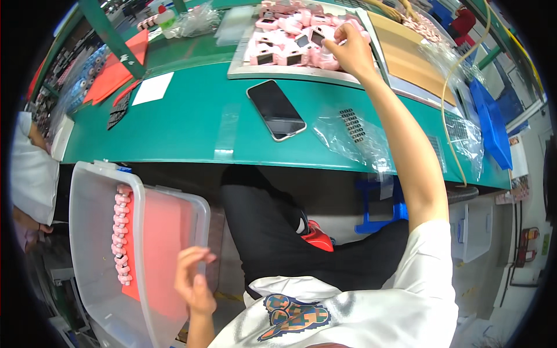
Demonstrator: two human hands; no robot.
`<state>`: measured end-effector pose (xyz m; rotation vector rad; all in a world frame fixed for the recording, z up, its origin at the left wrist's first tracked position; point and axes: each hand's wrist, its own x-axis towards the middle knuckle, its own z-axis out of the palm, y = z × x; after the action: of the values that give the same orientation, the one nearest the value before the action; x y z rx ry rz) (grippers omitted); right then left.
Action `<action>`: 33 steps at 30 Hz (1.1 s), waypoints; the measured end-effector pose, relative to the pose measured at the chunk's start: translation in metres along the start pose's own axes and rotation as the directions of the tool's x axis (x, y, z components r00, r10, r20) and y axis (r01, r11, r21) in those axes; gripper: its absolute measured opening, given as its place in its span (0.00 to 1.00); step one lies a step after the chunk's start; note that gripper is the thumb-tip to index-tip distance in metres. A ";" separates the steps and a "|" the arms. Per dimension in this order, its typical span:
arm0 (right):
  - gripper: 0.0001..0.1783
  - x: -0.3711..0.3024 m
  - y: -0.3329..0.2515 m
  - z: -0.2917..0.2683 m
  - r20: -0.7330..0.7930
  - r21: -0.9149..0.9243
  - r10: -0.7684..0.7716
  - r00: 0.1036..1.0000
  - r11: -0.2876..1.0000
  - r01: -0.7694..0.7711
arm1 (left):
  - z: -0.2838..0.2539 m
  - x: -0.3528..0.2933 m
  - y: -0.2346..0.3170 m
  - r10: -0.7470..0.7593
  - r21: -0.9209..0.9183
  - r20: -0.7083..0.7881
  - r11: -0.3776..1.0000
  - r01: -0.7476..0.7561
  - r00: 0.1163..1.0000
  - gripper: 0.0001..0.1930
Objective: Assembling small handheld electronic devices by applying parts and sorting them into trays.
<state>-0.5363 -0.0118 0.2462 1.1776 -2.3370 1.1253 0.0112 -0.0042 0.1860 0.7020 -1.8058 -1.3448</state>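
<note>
My right hand [351, 51] reaches over a light-coloured tray [278, 73] heaped with pink plastic pieces [293, 58] that have dark square windows. Its thumb and fingers are bent together in a pinch just above the heap; whatever may be between them cannot be made out. Low beside my lap, my left hand [194, 281] hangs with loosely bent fingers, the thumb apart, holding nothing. It is nearest the rim of a translucent plastic bin [139, 203]. Inside that bin, a row of pink pieces [120, 235] lies along a red sheet [165, 243].
A dark-screened phone [276, 110] lies on the green table [191, 124]. To its right, a clear bag [371, 145] lies by small dark square parts [351, 124]. Cardboard [409, 55] borders the tray. A blue bin [490, 124] stands far right; another person's arm [383, 8] shows beyond.
</note>
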 end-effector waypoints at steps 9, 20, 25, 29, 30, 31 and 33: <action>0.16 0.006 0.011 0.051 -0.003 -0.154 -0.108 0.994 0.982 0.106 | -0.136 -0.010 0.039 0.306 0.535 -0.173 0.827 -0.171 0.936 0.11; 0.20 -0.086 0.002 0.011 0.083 -0.073 -0.390 0.917 0.915 0.396 | -0.358 -0.024 -0.100 -0.340 0.725 -0.269 0.545 0.422 0.901 0.10; 0.17 -0.164 0.024 -0.066 0.271 -0.103 -0.307 0.912 0.933 0.344 | -0.415 -0.055 -0.196 -0.460 0.865 -0.258 0.281 0.415 0.849 0.22; 0.16 -0.202 0.064 -0.109 0.242 -0.170 -0.105 0.965 0.974 0.149 | -0.437 -0.064 -0.232 -0.293 0.866 -0.364 0.244 0.437 0.884 0.26; 0.16 -0.209 0.073 -0.123 0.225 -0.170 -0.071 0.972 0.979 0.110 | -0.437 -0.058 -0.234 -0.217 0.836 -0.445 0.248 0.490 0.869 0.26; 0.16 -0.215 0.085 -0.134 0.213 -0.167 -0.020 0.977 0.984 0.057 | -0.442 -0.057 -0.241 -0.225 0.831 -0.448 0.251 0.496 0.865 0.26; 0.16 -0.229 0.107 -0.152 0.203 -0.165 0.032 0.979 0.986 0.002 | -0.460 -0.053 -0.251 -0.286 0.728 -0.619 0.140 0.671 0.731 0.24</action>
<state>-0.4897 0.2673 0.1630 1.2697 -2.5388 0.8299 0.4194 -0.2824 0.0033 2.2207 -2.0038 -0.1877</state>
